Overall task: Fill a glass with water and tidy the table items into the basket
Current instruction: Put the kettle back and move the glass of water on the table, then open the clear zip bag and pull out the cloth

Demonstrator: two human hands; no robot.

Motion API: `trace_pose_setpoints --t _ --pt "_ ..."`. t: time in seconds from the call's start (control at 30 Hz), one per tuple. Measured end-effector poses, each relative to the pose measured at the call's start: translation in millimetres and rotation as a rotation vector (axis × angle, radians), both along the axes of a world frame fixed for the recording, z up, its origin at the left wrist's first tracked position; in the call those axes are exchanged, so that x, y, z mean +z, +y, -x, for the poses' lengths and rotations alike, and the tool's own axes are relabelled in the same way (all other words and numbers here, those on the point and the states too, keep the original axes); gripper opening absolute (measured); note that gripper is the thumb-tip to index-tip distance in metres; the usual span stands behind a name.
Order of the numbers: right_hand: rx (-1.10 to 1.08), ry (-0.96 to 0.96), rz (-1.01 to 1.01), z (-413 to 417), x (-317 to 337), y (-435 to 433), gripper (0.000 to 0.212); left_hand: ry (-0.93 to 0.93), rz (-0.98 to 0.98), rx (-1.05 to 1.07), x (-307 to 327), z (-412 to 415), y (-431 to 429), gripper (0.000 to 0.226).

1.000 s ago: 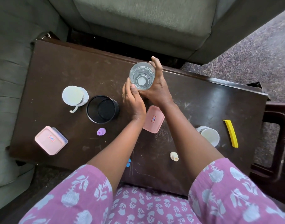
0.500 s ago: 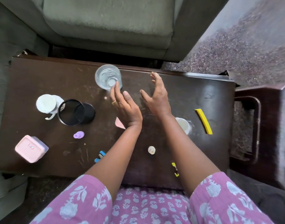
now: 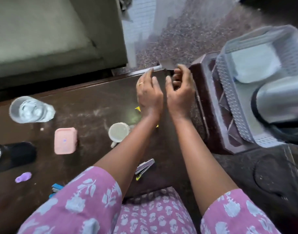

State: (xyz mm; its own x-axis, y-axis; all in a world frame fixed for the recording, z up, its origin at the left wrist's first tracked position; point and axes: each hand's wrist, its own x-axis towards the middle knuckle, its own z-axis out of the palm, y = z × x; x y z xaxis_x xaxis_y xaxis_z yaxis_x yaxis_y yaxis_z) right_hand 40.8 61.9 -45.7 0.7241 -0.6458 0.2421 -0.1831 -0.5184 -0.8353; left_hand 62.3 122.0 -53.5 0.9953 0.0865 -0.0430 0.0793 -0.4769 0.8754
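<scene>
A glass of water stands on the dark wooden table at the left, apart from both hands. My left hand and my right hand hover side by side over the table's right end, fingers loosely curled and apart, holding nothing. A pale perforated plastic basket sits on a dark stool to the right, just beyond my right hand. On the table lie a pink lidded box, a white cup, a yellow piece partly hidden under my left wrist, and a stapler-like item.
A black mesh cup, a purple piece and a blue item lie at the near left. A steel jug stands beside the basket. A grey-green sofa borders the far side. The frame is motion-blurred.
Both hands let go of the glass and moved right toward the basket end of the table. The view swung right, bringing the basket and jug into sight.
</scene>
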Motion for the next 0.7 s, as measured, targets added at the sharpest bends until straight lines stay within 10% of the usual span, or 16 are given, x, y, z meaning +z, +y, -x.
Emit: trace_pose_setpoints --t 0.27,0.47,0.7 --pt "-0.414 -0.07 0.076 23.6 19.7 -136.8 0.03 0.078 0.068 -0.346 47.0 -0.9 -147.2 0.04" --pt "-0.579 0.377 -0.445 17.2 2.2 -202.0 0.045 0.227 -0.022 -0.472 48.4 3.4 -205.7 0.046" --pt "-0.725 0.367 -0.936 -0.1 -19.3 -226.2 0.06 0.416 -0.076 -0.501 42.4 -3.5 -236.5 0.047"
